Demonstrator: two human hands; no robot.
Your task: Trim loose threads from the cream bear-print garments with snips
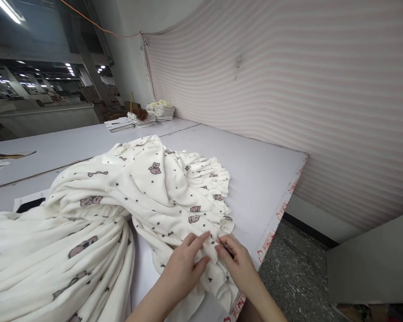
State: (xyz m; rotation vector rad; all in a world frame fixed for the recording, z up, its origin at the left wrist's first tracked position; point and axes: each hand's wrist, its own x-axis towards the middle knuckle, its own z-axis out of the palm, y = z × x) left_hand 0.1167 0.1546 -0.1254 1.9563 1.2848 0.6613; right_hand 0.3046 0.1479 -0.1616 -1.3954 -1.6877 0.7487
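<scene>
A white printed cloth [174, 192], with brown bear figures and small dark marks, lies bunched on the table, its ruffled edge to the right. My left hand [184, 261] is on its near edge, thumb and forefinger on either side of a fold; the other fingertips are hidden. Close by on the right, my right hand [238, 259] is closed around a small dark thin-tipped tool [227, 250], mostly covered by the fingers. Its tip is at the cloth beside my left fingertips. More of the white cloth [97, 264] spreads in gathered folds at the lower left.
The pale table [255, 179] has red-printed tape [267, 241] along its right edge, with speckled floor [298, 273] below. Folded stacks [161, 112] stand at the far end. A striped sheet [289, 80] hangs along the right. A dark flat item [30, 204] lies left.
</scene>
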